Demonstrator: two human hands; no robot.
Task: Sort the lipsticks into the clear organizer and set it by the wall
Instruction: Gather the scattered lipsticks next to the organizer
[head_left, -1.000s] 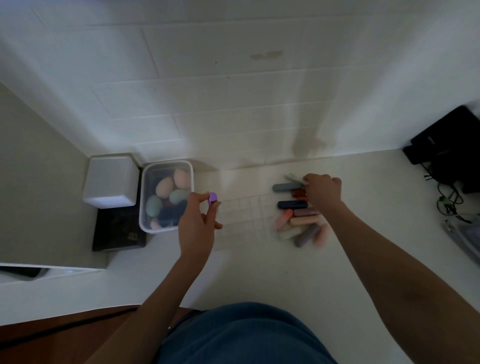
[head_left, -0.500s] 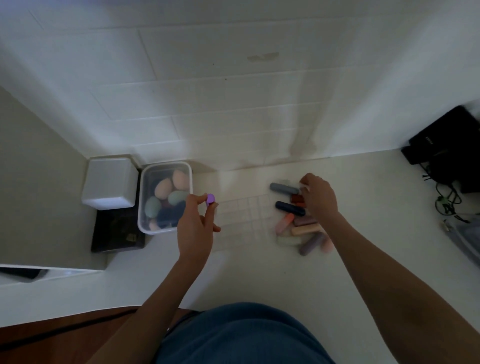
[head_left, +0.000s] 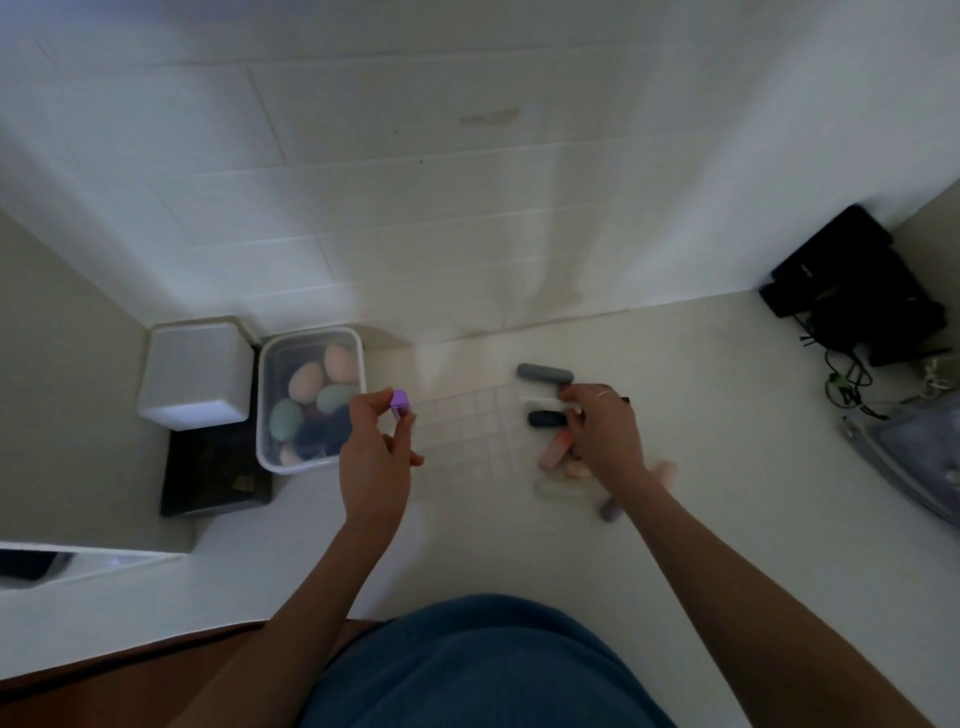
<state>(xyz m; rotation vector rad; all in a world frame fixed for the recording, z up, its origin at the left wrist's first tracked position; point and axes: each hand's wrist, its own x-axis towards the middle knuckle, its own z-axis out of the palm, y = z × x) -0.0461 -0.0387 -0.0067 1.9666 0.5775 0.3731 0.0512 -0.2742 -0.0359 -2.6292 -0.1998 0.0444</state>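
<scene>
The white bench (head_left: 727, 467) holds a clear organizer (head_left: 467, 431), loose lipsticks (head_left: 545, 373) beside it, a tub (head_left: 311, 338) of soft sponges — and black boxes (head_left: 857, 286) far right.

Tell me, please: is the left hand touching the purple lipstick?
Touching. The head view shows the left hand pinching the purple lipstick between thumb and fingers, raised beside the clear organizer.

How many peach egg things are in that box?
2 sponges: one in the tub's far right corner, one left of it. A pinkish bit near the front may be another.
</scene>
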